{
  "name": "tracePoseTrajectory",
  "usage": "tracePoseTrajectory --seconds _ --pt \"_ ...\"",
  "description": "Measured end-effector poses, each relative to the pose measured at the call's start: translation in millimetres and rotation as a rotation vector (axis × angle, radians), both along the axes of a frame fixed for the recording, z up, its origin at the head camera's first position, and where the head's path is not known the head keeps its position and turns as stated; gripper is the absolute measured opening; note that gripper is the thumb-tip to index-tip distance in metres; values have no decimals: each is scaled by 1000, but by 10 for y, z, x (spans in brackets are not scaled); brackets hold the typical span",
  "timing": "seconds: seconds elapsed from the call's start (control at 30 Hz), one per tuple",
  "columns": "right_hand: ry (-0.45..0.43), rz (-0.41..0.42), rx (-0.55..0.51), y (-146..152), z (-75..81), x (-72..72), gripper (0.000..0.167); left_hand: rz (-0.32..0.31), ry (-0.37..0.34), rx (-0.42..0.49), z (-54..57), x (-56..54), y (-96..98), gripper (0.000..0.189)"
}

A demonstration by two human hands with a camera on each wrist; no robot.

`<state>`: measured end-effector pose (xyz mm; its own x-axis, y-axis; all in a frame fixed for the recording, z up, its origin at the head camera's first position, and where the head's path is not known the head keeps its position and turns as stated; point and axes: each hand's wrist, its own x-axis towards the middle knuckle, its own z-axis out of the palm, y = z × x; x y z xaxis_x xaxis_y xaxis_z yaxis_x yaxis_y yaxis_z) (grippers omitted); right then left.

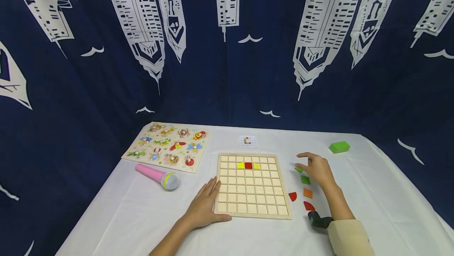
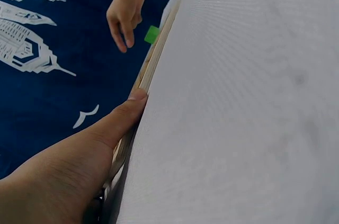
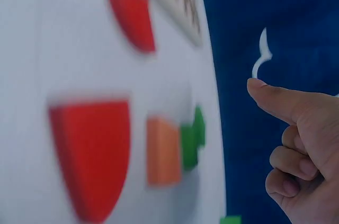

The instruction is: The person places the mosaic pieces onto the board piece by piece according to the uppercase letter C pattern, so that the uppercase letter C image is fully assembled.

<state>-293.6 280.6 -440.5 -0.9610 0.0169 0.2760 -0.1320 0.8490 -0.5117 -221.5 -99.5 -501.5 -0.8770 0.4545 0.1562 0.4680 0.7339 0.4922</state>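
Note:
A wooden grid board [image 1: 252, 215] lies on the table, with a red square piece [image 1: 248, 165] between two yellow curved pieces in an upper row. My left hand [image 1: 205, 205] rests at the board's lower left corner, fingers along the left side and thumb at the front edge. My right hand [image 1: 315, 169] hovers right of the board, thumb and index finger apart, nothing seen between them. Just under its thumb lies a green piece [image 1: 298, 170]. Nearer me are a green square [image 1: 305, 180], an orange square [image 1: 307, 193] and two red quarter-round pieces [image 3: 95, 155].
A small pattern card [image 1: 247, 141] lies behind the board. To the left are an insect peg puzzle [image 1: 166, 145] and a pink toy microphone [image 1: 152, 173]. A green block [image 1: 339, 147] stands at the back right. A dark device [image 1: 319, 220] sits by the right sleeve.

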Motion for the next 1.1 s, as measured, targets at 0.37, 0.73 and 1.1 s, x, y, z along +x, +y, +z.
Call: tracePoseTrajectory --seconds 0.37,0.73,1.1 --pt "-191 -94 38 243 -192 34 39 -6 -5 11 -21 1 13 114" --pt "-184 -77 70 247 -192 19 30 -4 6 4 -26 -11 11 114" --pt "45 115 42 -248 82 12 27 0 4 6 -30 -2 4 114"
